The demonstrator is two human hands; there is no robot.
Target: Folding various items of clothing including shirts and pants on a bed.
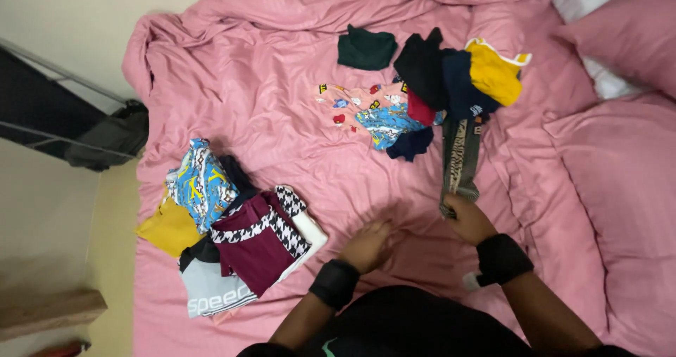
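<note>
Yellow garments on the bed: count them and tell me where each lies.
2. One yellow garment tops the unsorted heap at the upper right; another yellow garment lies at the left edge of the folded stack. More may be hidden beneath either pile.

The single head-worn camera looks steeply down from above the person's chest onto a pink bed [282, 82], near enough that both forearms fill the lower edge, with the pillows [634, 40] at right and bare floor [42, 188] at left.
</note>
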